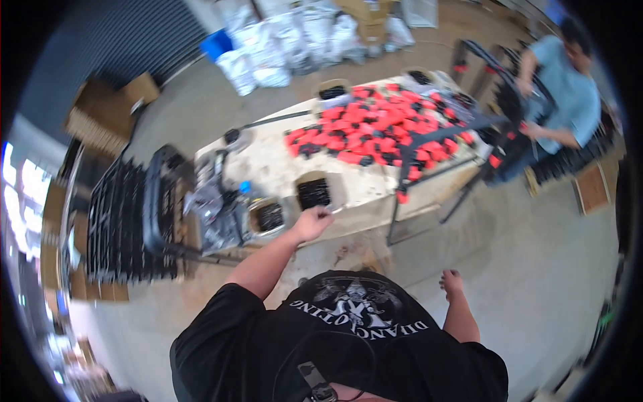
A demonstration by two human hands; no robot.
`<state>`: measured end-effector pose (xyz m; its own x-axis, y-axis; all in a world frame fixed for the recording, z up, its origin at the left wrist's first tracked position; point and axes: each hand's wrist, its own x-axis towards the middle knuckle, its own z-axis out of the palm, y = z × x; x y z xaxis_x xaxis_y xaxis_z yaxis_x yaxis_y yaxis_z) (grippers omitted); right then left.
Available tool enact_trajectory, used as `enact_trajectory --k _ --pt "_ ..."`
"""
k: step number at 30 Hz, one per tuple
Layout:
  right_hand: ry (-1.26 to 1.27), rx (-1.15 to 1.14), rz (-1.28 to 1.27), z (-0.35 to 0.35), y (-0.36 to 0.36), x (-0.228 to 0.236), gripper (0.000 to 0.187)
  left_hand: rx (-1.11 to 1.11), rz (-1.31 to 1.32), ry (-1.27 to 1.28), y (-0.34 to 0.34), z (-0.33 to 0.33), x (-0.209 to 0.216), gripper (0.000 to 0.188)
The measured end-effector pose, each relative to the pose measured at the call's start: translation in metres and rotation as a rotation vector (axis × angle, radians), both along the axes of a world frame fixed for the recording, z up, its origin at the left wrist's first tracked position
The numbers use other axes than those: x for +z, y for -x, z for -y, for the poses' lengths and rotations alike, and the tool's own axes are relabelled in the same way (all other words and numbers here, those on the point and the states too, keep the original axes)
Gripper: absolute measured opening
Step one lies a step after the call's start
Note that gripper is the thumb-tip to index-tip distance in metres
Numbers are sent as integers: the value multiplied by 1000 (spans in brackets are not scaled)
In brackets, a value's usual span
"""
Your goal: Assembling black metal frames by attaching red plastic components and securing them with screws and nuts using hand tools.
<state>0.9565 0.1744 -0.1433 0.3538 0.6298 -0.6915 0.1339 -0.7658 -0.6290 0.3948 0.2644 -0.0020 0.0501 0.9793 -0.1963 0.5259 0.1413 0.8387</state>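
Note:
My left hand point(313, 224) reaches to the table's near edge, just in front of a cardboard box of small black parts point(313, 193). Its fingers are drawn together in a pinch; what they hold, if anything, is too small to name. Out to my right, over the floor, is my right hand point(452, 283), its fingers curled. A small dark spot shows at its fingertips, and I cannot make out what it is. Left of the first box stands another box of black parts point(268, 216), beside clear plastic bags point(213, 213).
A heap of red and black pieces point(382, 127) covers the far right of the wooden table point(268, 161). A black frame point(405, 167) leans at its right end, near a co-worker point(562, 94). Black slatted panels point(117, 221) stand left; white sacks point(288, 40) lie behind.

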Motion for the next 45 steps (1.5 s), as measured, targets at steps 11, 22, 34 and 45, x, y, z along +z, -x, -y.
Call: enact_trajectory --k 11,22,34,45 --pt "368 356 101 1 129 -20 33 1218 -592 -549 407 215 136 25" --pt "121 848 285 48 400 50 42 1022 621 -36 614 279 113 44" --pt "73 1221 451 66 467 87 39 1154 567 -129 672 405 130 35" --pt "-57 1595 486 24 442 13 34 1355 592 -183 451 493 85 37"
